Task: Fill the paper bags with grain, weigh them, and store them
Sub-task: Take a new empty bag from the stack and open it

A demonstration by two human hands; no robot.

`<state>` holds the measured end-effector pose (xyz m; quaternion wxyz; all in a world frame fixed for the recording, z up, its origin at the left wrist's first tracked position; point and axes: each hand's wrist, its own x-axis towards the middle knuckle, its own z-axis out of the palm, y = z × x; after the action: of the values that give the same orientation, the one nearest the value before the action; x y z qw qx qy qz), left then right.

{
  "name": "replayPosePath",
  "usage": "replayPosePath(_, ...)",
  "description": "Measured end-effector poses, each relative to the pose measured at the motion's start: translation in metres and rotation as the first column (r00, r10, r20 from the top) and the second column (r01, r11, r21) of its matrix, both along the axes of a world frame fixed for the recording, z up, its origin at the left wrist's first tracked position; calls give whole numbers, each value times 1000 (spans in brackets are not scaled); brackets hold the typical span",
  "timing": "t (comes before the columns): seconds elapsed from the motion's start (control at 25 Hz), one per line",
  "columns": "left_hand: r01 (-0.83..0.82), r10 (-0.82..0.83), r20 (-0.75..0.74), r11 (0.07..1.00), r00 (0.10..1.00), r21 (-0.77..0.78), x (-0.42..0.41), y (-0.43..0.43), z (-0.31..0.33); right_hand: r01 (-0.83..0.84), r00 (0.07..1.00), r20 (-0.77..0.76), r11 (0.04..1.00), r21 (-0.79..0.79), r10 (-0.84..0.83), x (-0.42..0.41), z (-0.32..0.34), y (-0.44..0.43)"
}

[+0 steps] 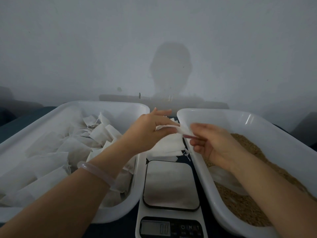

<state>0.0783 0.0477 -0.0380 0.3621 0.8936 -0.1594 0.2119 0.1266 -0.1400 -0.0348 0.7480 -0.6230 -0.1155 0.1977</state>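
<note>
A bare pale wall (pixel 68 48) rose behind the work, with the person's shadow on it, and the light was dim. A dark surface (pixel 197 169) carried two white trays side by side with a kitchen scale (pixel 169 184) between them at the near edge. Its steel plate was bare and its display (pixel 155 227) seemed to read zero.

The left tray (pixel 103 103) was heaped with white drawstring bags (pixel 51 152), many of them plump, so a good share of the filling looked done and stored. The right tray (pixel 223 112) held plenty of brown grain (pixel 248 203). A flat stack of empty bags (pixel 168 148) lay just beyond the scale, so more rounds were left.

One paper bag (pixel 173 127) hung flat and unfilled above that stack. The left hand (pixel 151 129), a pale bangle (pixel 96 170) on its wrist, pinched one edge between thumb and fingers. The right hand (pixel 212 141) nipped the other edge with thumb and forefinger, its other fingers loosely curled. They were probably parting the mouth before filling.
</note>
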Motion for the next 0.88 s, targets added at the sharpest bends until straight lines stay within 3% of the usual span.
replayPosePath(0.08,-124,125,6,987,992,-103,1,1,-2,116,959,266,990,-74,-92,0,0,-4)
replayPosePath(0.16,-200,204,9,970,979,-139,2,0,-3,171,813,578,978,-118,-72,-4,1,-6)
replayPosePath(0.24,-208,217,69,971,974,-115,0,-3,-3,126,732,682,981,-149,10,-10,-1,-5)
replayPosePath(0.32,-200,209,138,977,968,-76,-1,-5,-2,130,719,688,954,-269,96,-12,-2,-3)
replayPosePath(0.4,-209,196,232,977,953,31,-3,-6,0,114,764,631,934,-338,134,-13,-4,-1)
replayPosePath(0.52,-206,114,369,953,922,220,-6,-11,2,52,851,500,921,-385,160,-15,-3,1)
replayPosePath(0.68,-204,34,451,920,892,334,-8,-22,2,-31,922,354,941,-337,158,-15,-2,2)
replayPosePath(0.88,-134,64,273,960,960,245,-8,-24,3,-3,895,418,936,-351,159,-18,1,-1)
